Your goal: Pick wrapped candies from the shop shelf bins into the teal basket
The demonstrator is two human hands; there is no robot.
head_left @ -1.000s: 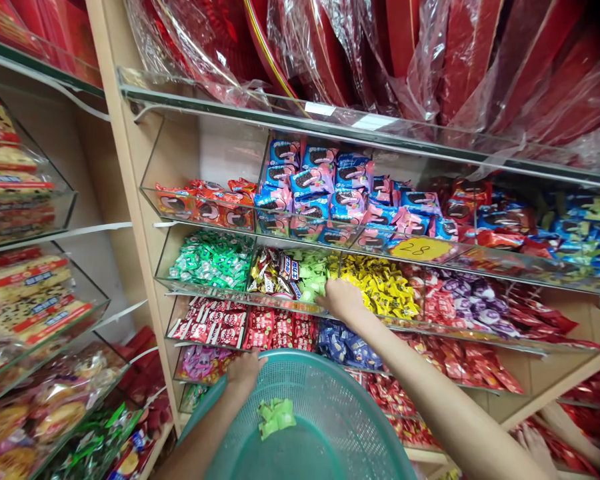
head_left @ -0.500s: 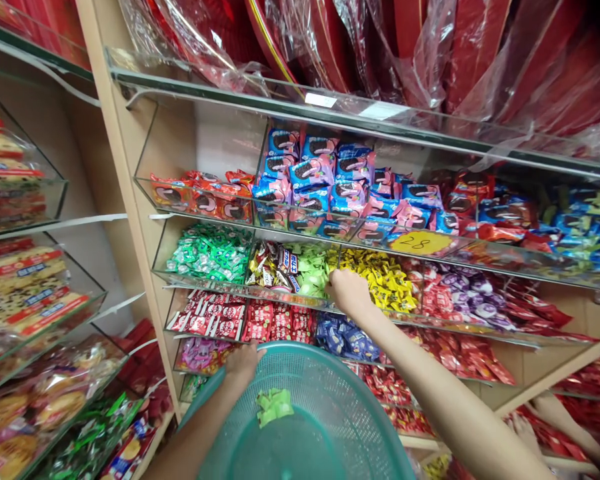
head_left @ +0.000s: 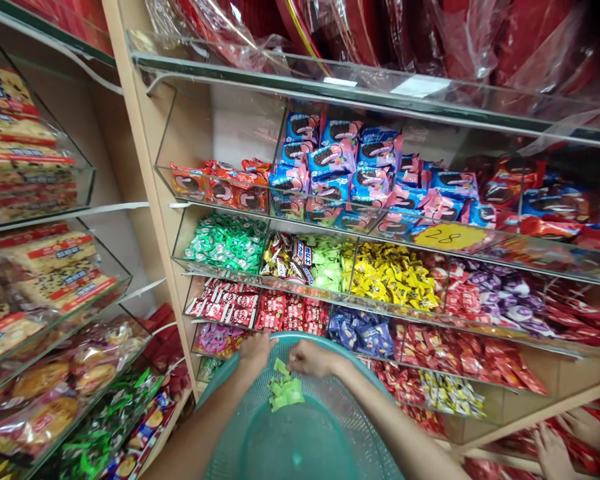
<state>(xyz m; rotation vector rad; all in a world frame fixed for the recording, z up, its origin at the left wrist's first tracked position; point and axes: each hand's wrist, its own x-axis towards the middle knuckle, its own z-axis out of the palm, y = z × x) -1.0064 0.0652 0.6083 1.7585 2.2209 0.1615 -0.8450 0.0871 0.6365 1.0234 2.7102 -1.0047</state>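
My left hand (head_left: 256,350) grips the far rim of a teal plastic basket (head_left: 330,440) held low in front of me. My right hand (head_left: 310,359) hovers over the basket's far side with fingers pinched, right above a small pile of light green wrapped candies (head_left: 286,390) lying inside it. Whether a candy is still between the fingers is unclear. On the shelf above, a clear bin holds more light green candies (head_left: 329,263), between mixed chocolate bars (head_left: 290,257) and yellow candies (head_left: 390,277).
Glass shelf bins hold dark green candies (head_left: 225,243), red wafer packs (head_left: 230,310), blue cookie packs (head_left: 340,167) and purple sweets (head_left: 500,293). A yellow price tag (head_left: 447,237) reads 28. Snack bins (head_left: 45,267) stand left. Another person's hand (head_left: 550,453) shows at lower right.
My right hand left the light green candy bin and came down over the basket. The candy pile in the basket looks a little bigger. The view shifted slightly right.
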